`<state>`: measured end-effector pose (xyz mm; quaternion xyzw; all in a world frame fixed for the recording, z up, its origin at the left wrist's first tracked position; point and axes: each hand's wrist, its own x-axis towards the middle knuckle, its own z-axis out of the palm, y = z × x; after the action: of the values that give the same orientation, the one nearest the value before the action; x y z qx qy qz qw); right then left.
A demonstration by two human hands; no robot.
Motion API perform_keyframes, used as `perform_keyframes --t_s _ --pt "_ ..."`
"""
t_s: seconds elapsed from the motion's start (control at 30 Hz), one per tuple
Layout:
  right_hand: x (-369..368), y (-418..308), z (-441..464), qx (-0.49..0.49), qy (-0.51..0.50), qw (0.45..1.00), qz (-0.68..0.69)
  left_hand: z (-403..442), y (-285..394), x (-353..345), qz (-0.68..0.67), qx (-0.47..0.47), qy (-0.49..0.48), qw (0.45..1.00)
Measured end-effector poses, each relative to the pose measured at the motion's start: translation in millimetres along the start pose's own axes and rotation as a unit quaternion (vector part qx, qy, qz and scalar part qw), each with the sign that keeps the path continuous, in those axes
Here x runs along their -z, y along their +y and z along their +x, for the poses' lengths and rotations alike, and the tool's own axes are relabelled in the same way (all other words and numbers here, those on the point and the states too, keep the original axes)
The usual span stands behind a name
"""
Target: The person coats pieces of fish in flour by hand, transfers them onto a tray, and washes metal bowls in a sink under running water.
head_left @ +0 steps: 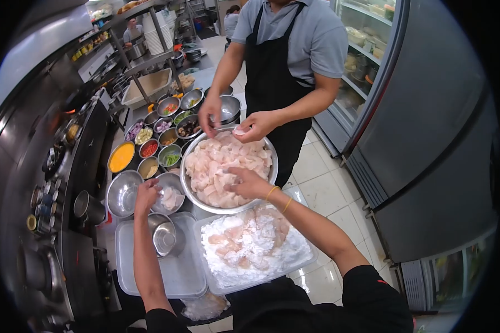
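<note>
Right hand (248, 183)'s loosely open on the meat (206, 166) in the big bowl (221, 211). Left hand (148, 195)'s at the smaller bowl (166, 178) beside it, can't tell its grip.

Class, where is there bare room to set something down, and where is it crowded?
Bare: the left clear tub, between its near rim and the steel bowl, right of the left forearm; also the empty bowl beside the left hand. Crowded: the packed ingredient bowls and the meat bowl, under three hands.
</note>
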<state>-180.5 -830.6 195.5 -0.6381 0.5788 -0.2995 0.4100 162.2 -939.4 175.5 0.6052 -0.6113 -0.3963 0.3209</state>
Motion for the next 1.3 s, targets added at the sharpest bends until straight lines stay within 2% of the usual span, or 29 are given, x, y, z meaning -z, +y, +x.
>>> perform_keyframes --t_s 0.1,0.13,0.2,0.27,0.37,0.5,0.6,0.67,0.77,0.87,0.97,1.0,1.03,1.07,1.1,1.17,1.3 --pt "31 14 -16 0.049 0.047 0.996 -0.051 -8 18 -17 0.037 -0.03 -0.012 0.999" --pt "34 43 -9 0.04 0.055 0.997 -0.034 -7 16 -20 0.069 -0.041 -0.013 0.997" --pt "47 45 -21 0.04 0.092 0.994 -0.046 -21 25 -26 0.044 -0.063 -0.018 0.997" --pt "55 55 -28 0.014 0.122 0.991 -0.061 -45 52 -31 -0.001 -0.053 -0.002 0.999" --pt "63 69 -34 -0.012 0.121 0.992 -0.016 -69 65 -26 -0.03 -0.027 0.035 0.999" --pt "67 81 -39 0.054 0.159 0.985 -0.036 -90 47 -32 -0.061 0.02 0.08 0.995" --pt "70 79 -44 0.062 0.136 0.986 -0.077 -120 50 -65 -0.066 0.04 0.035 0.996" --pt "68 85 -49 0.099 0.116 0.986 -0.074 -144 50 -87 -0.057 0.019 0.006 0.998" --pt "65 86 -72 0.073 0.076 0.994 -0.015 -171 34 -106 -0.018 0.009 -0.024 0.999" --pt "64 83 -95 0.062 0.028 0.997 -0.04 -198 35 -115 0.006 0.044 -0.01 0.999" --pt "61 84 -111 0.066 -0.029 0.996 -0.054 -218 27 -123 0.012 0.025 0.005 1.0" --pt "53 89 -118 0.094 -0.018 0.991 -0.098 -226 27 -126 0.024 0.016 0.009 1.0" --pt "40 97 -124 0.124 -0.006 0.982 -0.142 -234 25 -130 0.079 0.049 -0.016 0.996" --pt "30 100 -129 0.154 0.007 0.971 -0.184 -240 19 -137 0.151 -0.014 -0.021 0.988" --pt "22 95 -130 0.107 -0.057 0.974 -0.191 -246 19 -146 0.222 -0.076 -0.026 0.972" --pt "-2 92 -134 0.078 -0.065 0.973 -0.208 -251 26 -166 0.243 -0.012 -0.054 0.968" --pt "-24 85 -134 0.026 -0.051 0.97 -0.235 -240 15 -188 0.199 -0.004 -0.082 0.976"
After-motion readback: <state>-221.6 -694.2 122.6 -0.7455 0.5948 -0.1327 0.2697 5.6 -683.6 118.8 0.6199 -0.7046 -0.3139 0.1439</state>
